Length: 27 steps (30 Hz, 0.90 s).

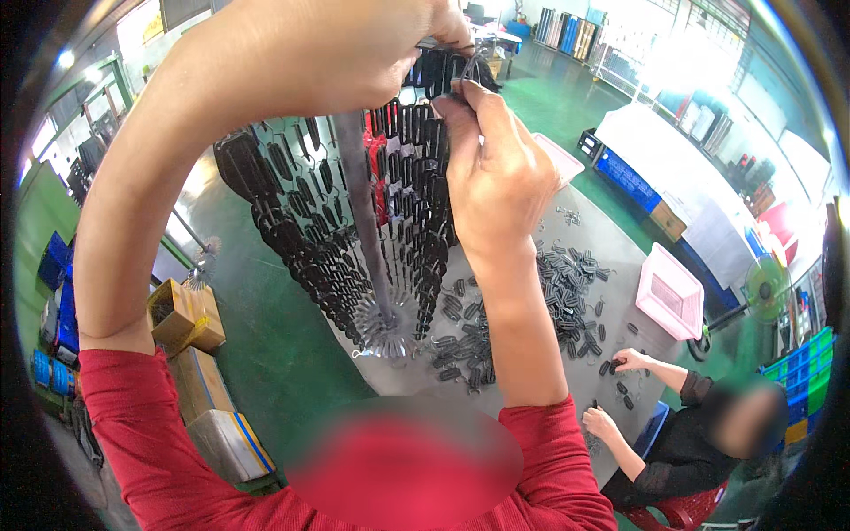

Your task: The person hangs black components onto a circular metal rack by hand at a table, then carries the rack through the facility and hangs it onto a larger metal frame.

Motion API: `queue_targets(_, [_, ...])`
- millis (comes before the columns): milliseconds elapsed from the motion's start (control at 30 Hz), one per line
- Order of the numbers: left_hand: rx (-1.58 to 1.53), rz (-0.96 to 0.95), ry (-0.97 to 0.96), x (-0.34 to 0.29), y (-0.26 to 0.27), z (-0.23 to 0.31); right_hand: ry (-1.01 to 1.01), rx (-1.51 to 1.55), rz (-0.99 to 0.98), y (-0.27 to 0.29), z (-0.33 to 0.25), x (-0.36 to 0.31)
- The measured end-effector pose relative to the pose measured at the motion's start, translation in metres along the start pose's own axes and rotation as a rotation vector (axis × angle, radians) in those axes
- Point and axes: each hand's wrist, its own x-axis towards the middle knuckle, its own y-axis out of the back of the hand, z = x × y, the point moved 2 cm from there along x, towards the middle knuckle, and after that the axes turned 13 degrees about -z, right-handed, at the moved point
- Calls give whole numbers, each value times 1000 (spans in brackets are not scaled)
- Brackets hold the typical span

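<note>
In front of me stands a rack (361,203) with a grey central post, hung with rows of small black oblong pieces (310,181) on wire hooks. My left hand (403,44) is raised to the top of the rack, fingers curled and partly cut off by the upper edge; what they hold is hidden. Beside it, my right hand (500,164) pinches a thin wire hook (475,66) between thumb and forefinger, close to the black pieces at the top. Below my right forearm, a heap of similar loose black pieces (567,292) lies on the grey table (620,234).
A pink tray (670,292) sits at the table's right edge. At the lower right a seated co-worker (682,425) handles black pieces. Cardboard boxes (190,319) stand on the green floor at left. A fan (768,288) is at far right.
</note>
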Motion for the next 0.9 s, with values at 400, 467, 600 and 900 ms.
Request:
queue_targets(400, [-54, 244, -226, -7, -17, -22, -374, 1209, -311, -5, 23, 1])
queue_targets(467, [28, 177, -183, -6, -13, -18, -286, 1248, -297, -5, 24, 1])
queue_targets(600, [74, 244, -246, 1, -13, -19, -300, 1256, -352, 1, 27, -2])
queue_targets(900, [-37, 218, -145, 1, -25, -25, -406, 1057, -241, 30, 79, -32])
